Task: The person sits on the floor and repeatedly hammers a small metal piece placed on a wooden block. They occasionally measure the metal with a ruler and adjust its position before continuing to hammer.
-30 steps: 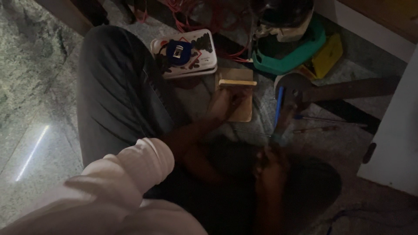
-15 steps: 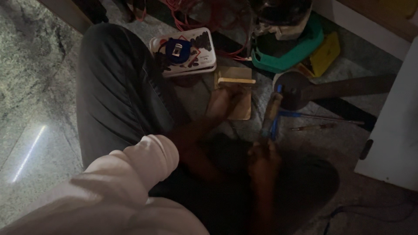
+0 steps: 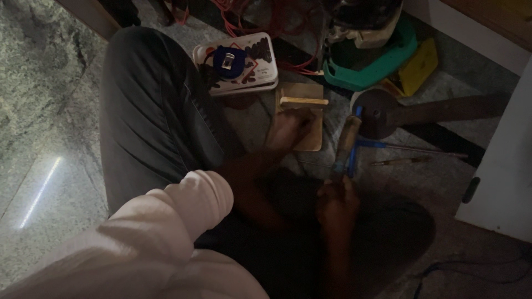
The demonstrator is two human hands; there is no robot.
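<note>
— Where was the wooden block?
— On the floor, under the left hand, which pressed down on it; its grip was hard to tell in the gloom.
— And the right hand?
— Closed around a wooden-handled tool, just beside the block.

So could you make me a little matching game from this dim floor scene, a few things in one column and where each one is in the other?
Things:
1. small blue tape measure
2. pale flat wooden block
3. wooden tool handle
4. green plastic curved piece

Places:
A. gripped by the right hand, slanting up
B. under the left hand, on the floor
C. lying on a white flat box
D. at the top, beside a yellow piece

Pairs: 1-C, 2-B, 3-A, 4-D
</note>
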